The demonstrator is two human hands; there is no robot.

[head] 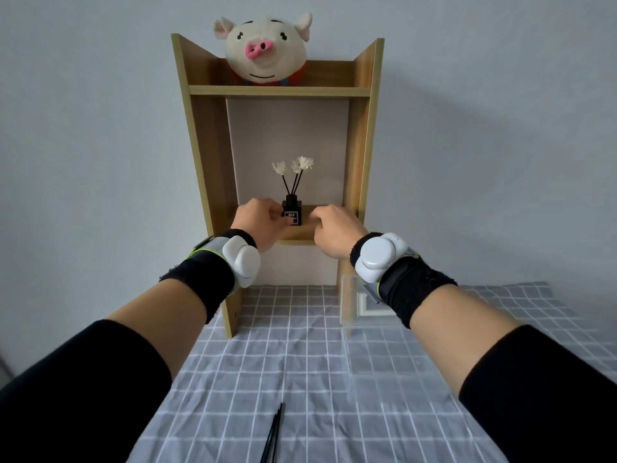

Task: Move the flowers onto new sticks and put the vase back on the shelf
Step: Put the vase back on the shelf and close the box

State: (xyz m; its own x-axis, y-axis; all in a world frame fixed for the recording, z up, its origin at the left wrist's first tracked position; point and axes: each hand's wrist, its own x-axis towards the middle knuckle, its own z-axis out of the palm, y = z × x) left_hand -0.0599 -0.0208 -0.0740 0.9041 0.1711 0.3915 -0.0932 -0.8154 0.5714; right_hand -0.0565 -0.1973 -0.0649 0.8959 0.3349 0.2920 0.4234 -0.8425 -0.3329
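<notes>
A small black vase (292,212) stands upright on the lower board of the wooden shelf (362,135). Three white flowers (293,166) on thin black sticks rise out of its neck. My left hand (258,225) is at the vase's left side with its fingertips touching the label face. My right hand (334,228) sits just right of the vase, fingers curled, a small gap from it. A bundle of loose black sticks (272,436) lies on the checked cloth near the front edge.
A plush pig head (265,48) fills the shelf's top level. A clear plastic box (374,332) stands on the grey checked tablecloth (267,362) at the shelf's right foot. A plain pale wall is behind.
</notes>
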